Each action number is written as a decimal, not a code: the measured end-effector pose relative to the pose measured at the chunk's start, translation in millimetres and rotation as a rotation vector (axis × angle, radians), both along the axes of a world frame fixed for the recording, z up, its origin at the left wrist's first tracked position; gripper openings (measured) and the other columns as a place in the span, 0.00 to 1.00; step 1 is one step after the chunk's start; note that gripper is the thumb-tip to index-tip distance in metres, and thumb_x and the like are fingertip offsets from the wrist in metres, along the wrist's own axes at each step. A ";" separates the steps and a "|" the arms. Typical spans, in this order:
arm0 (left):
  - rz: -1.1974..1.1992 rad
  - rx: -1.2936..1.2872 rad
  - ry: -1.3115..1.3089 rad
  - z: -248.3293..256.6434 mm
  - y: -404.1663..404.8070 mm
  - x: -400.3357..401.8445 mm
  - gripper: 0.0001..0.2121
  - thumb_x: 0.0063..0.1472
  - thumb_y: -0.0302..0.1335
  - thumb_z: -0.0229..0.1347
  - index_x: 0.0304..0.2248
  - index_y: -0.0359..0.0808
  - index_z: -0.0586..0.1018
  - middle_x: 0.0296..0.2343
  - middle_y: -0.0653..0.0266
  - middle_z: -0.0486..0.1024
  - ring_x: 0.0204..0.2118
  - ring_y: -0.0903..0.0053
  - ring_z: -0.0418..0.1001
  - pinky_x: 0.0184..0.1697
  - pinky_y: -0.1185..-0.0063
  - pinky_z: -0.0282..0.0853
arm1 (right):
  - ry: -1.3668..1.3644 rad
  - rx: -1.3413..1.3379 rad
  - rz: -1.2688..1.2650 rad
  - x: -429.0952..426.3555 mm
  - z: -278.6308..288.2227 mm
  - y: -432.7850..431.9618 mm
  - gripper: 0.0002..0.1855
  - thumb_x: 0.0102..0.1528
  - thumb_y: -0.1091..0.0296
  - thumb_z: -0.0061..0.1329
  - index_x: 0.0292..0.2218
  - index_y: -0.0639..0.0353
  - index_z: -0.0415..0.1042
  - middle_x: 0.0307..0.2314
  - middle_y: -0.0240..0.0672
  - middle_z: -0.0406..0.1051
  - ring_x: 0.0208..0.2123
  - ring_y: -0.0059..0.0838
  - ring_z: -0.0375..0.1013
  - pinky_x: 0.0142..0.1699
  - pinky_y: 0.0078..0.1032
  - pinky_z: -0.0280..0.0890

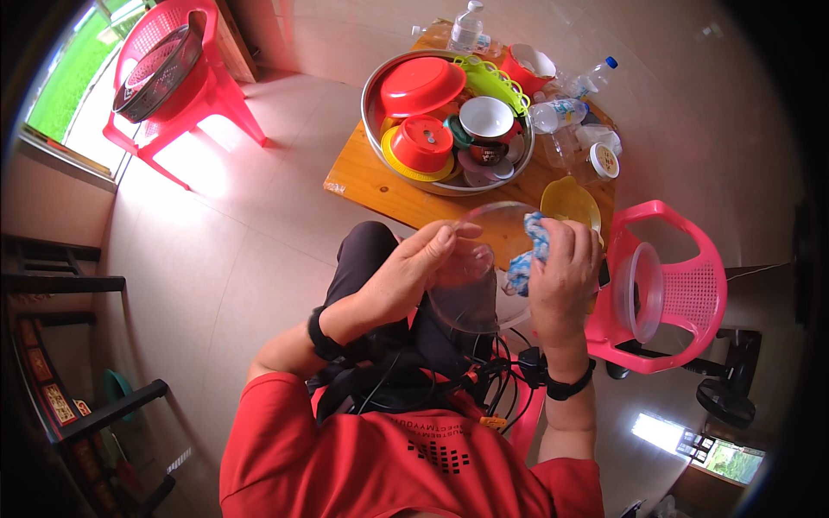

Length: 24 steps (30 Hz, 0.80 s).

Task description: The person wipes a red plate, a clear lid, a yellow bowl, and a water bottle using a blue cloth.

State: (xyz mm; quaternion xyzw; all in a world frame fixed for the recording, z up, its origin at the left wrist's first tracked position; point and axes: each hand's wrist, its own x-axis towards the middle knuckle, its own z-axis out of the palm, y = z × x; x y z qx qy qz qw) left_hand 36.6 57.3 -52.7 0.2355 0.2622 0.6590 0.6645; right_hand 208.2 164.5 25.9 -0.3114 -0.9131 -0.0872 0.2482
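My left hand (432,254) grips the left rim of a clear, round plastic lid or shallow dish (467,303), tilted above my lap. In my right hand (567,275) is a bunched blue-and-white cloth (523,265), pressed at the right side of the clear plastic. My knees and part of a wooden table show through it. Just beyond my right hand, a yellow plastic bowl (570,202) rests on the table's near right part.
On the wooden table (363,175), a large metal basin (370,139) holds red bowls (424,84) and other dishes. Plastic bottles (560,115) crowd its right side. A pink chair (696,285) at right bears a translucent tub (638,291). Another pink chair (217,107) holds colanders. Cables (505,382) cross my lap.
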 end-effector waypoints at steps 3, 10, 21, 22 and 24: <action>0.069 -0.030 -0.032 5.8 1.1 -8.8 0.27 0.70 0.44 0.41 0.56 0.28 0.63 0.49 0.49 0.71 0.53 0.64 0.71 0.59 0.64 0.64 | -0.100 -0.011 -0.019 10.9 1.4 -2.6 0.17 0.45 0.77 0.52 0.40 0.60 0.68 0.34 0.38 0.66 0.38 0.42 0.67 0.44 0.37 0.62; 0.217 -0.074 0.008 11.7 1.2 -18.1 0.26 0.71 0.43 0.41 0.56 0.28 0.64 0.47 0.49 0.73 0.51 0.63 0.72 0.57 0.66 0.67 | -0.223 -0.276 0.229 19.2 -13.0 -26.4 0.08 0.47 0.78 0.47 0.33 0.59 0.70 0.31 0.37 0.67 0.36 0.39 0.66 0.43 0.35 0.61; 0.134 -0.072 -0.039 0.0 2.0 -3.0 0.25 0.71 0.43 0.40 0.56 0.29 0.64 0.49 0.51 0.71 0.52 0.65 0.72 0.58 0.66 0.66 | 0.026 -0.748 0.479 -5.8 -31.3 -36.4 0.13 0.44 0.86 0.46 0.33 0.62 0.72 0.30 0.40 0.70 0.37 0.46 0.67 0.44 0.38 0.64; 0.114 -0.061 0.002 -1.8 1.7 -0.9 0.26 0.71 0.44 0.40 0.56 0.30 0.64 0.49 0.51 0.71 0.52 0.66 0.71 0.58 0.67 0.66 | 0.133 -0.770 0.474 -8.3 -27.9 -35.8 0.15 0.43 0.86 0.48 0.35 0.62 0.72 0.31 0.41 0.70 0.37 0.46 0.68 0.44 0.38 0.64; 0.022 -0.135 0.079 11.5 -3.5 -2.6 0.26 0.71 0.45 0.40 0.57 0.31 0.64 0.51 0.54 0.70 0.53 0.71 0.69 0.57 0.70 0.65 | 0.303 -0.752 0.397 -10.4 -22.5 -32.0 0.18 0.44 0.86 0.53 0.39 0.61 0.73 0.35 0.43 0.71 0.39 0.46 0.70 0.44 0.35 0.65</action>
